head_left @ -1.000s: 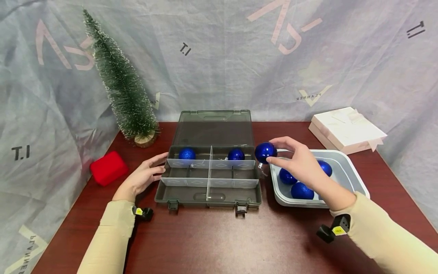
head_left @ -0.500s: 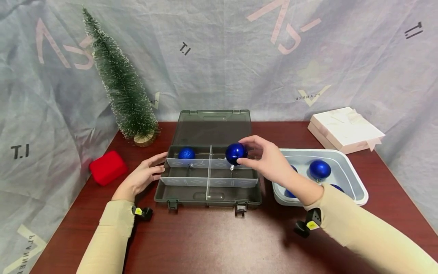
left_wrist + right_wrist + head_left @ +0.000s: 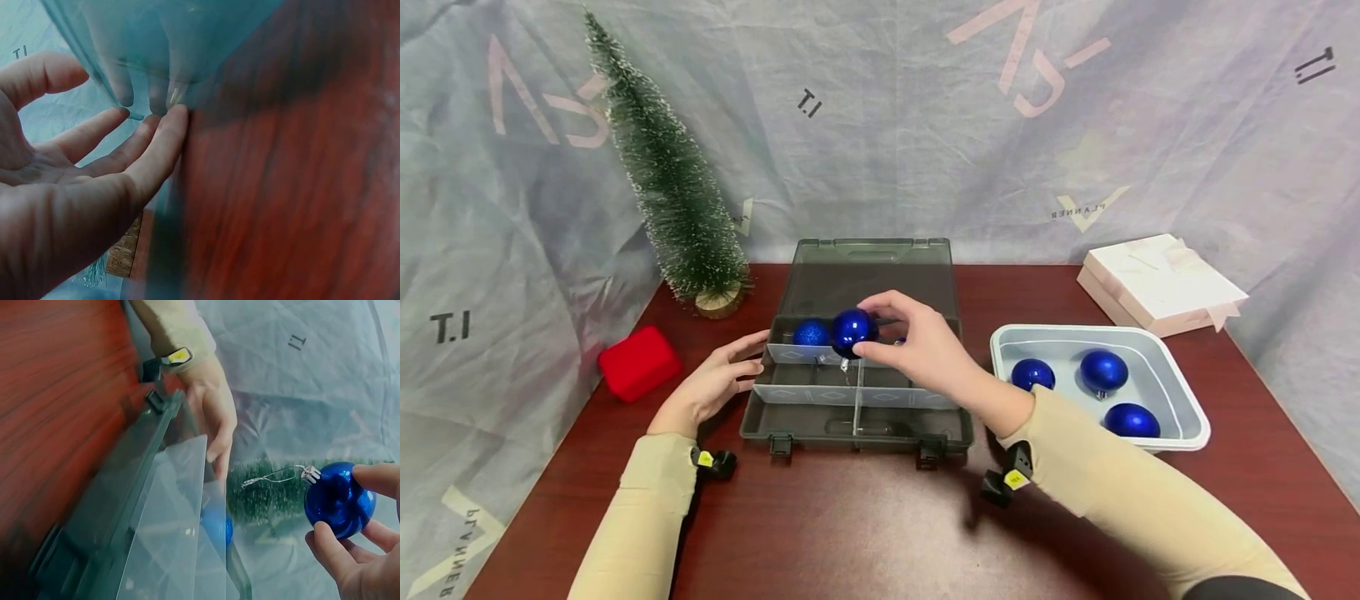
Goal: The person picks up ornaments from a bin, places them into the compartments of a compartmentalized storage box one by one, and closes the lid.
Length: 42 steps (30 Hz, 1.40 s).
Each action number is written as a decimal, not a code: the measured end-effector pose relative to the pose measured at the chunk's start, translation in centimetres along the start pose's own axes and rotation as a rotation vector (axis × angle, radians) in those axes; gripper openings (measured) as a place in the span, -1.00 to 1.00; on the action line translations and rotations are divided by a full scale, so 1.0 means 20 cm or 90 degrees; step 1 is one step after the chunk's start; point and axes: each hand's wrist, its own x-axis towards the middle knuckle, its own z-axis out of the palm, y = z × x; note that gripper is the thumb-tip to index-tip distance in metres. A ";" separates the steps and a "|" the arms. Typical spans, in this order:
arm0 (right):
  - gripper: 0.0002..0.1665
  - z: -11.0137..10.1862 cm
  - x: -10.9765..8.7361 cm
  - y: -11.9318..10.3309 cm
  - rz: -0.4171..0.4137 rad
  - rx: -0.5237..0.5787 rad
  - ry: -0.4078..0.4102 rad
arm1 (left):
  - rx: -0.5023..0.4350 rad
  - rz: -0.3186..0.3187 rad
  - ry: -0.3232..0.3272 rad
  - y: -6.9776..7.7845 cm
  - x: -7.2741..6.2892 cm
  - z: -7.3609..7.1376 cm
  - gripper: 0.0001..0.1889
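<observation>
My right hand (image 3: 917, 343) pinches a shiny blue Christmas ball (image 3: 852, 333) between thumb and fingers, above the divided box. In the right wrist view the ball (image 3: 340, 500) has a silver cap and a thin string loop hanging free. Below lies the open grey see-through organizer box (image 3: 808, 417), split by clear dividers. A glittery blue ball (image 3: 810, 332) sits in its back left compartment; another in the back right is mostly hidden by my hand. My left hand (image 3: 718, 385) rests with relaxed fingers against the box's left side; in the left wrist view its fingertips (image 3: 178, 119) touch the wall.
A light grey tray (image 3: 1183, 408) with three blue balls (image 3: 1103, 370) stands on the right. Behind it is a pale gift box (image 3: 1163, 283). A small frosted tree (image 3: 673, 183) stands back left, a red box (image 3: 638, 364) in front of it.
My right hand has carried the shiny ball leftward, from beside the tray across the back right compartment to the box's middle. My left hand has stayed at the box's side.
</observation>
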 end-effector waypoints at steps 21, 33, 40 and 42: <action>-0.54 0.38 0.25 0.08 0.081 0.052 -0.027 | -0.007 -0.006 0.002 0.00 0.01 0.00 -0.33; -0.52 0.53 0.29 0.15 0.158 0.026 0.021 | -0.003 -0.007 0.002 0.01 0.01 0.00 -0.33; -0.51 0.57 0.29 0.16 0.153 -0.016 0.052 | -0.014 -0.006 0.001 0.00 0.01 0.00 -0.34; -0.51 0.58 0.29 0.17 0.153 -0.028 0.056 | -0.016 -0.005 0.001 0.00 0.01 0.00 -0.34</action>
